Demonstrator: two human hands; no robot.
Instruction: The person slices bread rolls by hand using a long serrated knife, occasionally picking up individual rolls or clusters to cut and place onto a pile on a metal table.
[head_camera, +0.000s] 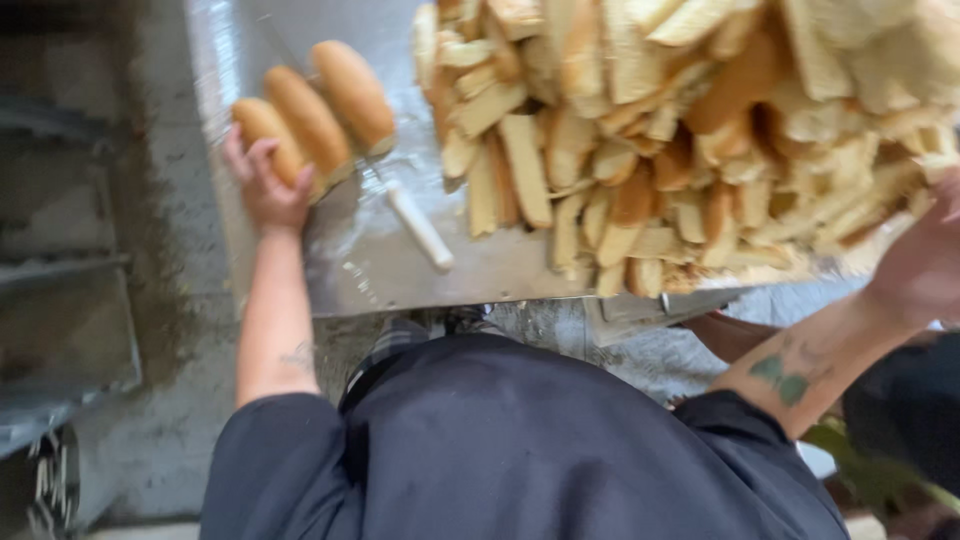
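Observation:
Three brown bread rolls joined side by side lie on the left part of a metal table. My left hand grips the nearest roll at its left end. A knife with a white handle lies on the table just right of the rolls, its blade under them. A big heap of cut bread strips fills the right half of the table. My right hand is blurred at the heap's right edge, touching the strips; I cannot tell whether it grips any.
The table's front edge runs just ahead of my dark apron. A stained concrete floor lies to the left, with metal shelving at the far left. Another person's dark sleeve shows at the lower right.

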